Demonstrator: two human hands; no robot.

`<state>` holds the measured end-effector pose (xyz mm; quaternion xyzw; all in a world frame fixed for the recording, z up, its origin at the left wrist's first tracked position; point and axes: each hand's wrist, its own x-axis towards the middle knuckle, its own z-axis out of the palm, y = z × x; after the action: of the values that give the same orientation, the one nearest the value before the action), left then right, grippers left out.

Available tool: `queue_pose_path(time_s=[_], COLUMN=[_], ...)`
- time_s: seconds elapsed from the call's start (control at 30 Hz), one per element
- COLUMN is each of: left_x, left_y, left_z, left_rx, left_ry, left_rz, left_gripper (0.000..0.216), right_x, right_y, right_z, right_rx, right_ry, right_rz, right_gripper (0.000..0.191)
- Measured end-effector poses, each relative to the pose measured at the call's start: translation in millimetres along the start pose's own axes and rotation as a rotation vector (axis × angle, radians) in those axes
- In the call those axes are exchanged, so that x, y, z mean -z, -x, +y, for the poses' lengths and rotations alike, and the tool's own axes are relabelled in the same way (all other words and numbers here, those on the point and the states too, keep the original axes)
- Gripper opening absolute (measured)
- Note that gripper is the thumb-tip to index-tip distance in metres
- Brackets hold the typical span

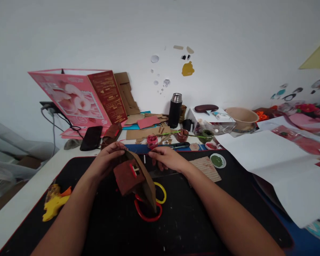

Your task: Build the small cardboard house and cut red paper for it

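Note:
A small brown cardboard house (pixel 132 176) with a reddish wall and a little window stands on the black mat (pixel 202 220). My left hand (pixel 110 156) is closed on its roof edge at the back left. My right hand (pixel 166 158) rests just right of the house with fingers curled down on the mat; what is under them is hidden. Red and yellow scissor handles (pixel 149 208) lie under the house's near side.
A yellow glue gun (pixel 54 204) lies at the mat's left edge. Behind the hands are a black flask (pixel 175 110), paint jars (pixel 152 141), a green paint lid (pixel 218 160), a corrugated card piece (pixel 206 168), a pink box (pixel 74 97) and large white paper sheets (pixel 277 163) at right.

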<state>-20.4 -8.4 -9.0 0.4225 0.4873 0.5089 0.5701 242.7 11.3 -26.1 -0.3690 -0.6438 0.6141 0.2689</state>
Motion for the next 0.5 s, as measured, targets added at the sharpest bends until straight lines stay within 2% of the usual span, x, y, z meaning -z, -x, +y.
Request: queue_pose_path(time_s=[0.2, 0.4, 0.5], left_x=[-12.5, -20.9, -25.0], left_y=[4.1, 5.8, 6.4], left_z=[-4.6, -7.6, -8.7], left_rx=[0.079, 0.082, 0.071], left_ry=[-0.110, -0.160, -0.164], left_rz=[-0.166, -0.221, -0.220], left_gripper=[0.043, 0.039, 0.045], right_x=[-13.5, -24.0, -27.2], right_y=[0.5, 2.6, 2.2], right_z=[0.4, -0.4, -0.3], right_rx=[-0.008, -0.058, -0.080], right_ry=[-0.060, 0.007, -0.001], right_rz=[-0.078, -0.121, -0.109], right_gripper=[0.046, 0.038, 0.036])
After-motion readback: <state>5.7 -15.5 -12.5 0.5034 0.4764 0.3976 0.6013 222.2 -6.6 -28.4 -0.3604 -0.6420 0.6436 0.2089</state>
